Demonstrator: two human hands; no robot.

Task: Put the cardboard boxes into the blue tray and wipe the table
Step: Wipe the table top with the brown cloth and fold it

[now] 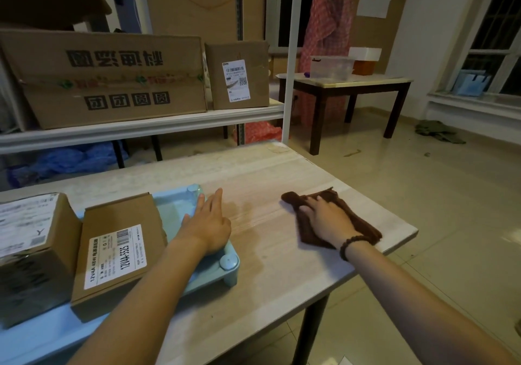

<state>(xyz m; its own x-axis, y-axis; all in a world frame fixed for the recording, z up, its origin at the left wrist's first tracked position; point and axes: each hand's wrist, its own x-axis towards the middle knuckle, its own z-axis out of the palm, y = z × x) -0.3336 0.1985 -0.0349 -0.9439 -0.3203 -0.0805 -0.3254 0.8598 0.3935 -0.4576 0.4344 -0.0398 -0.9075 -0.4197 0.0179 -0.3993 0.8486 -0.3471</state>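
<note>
Two cardboard boxes sit in the blue tray (229,263) at the left of the table (282,274): a flat box with a white label (118,254) and a taller box (31,254) at the far left. My left hand (207,223) lies flat, fingers apart, on the tray's right rim, holding nothing. On the table's right side my right hand (328,218) presses down on a dark brown cloth (363,223), fingers spread over it. A damp streak shows on the wood between my hands.
A white shelf (141,127) behind the table carries a large cardboard box (112,77) and a smaller one (239,74). A dark-legged side table (352,82) with a clear bin stands at the back right. Tiled floor lies to the right.
</note>
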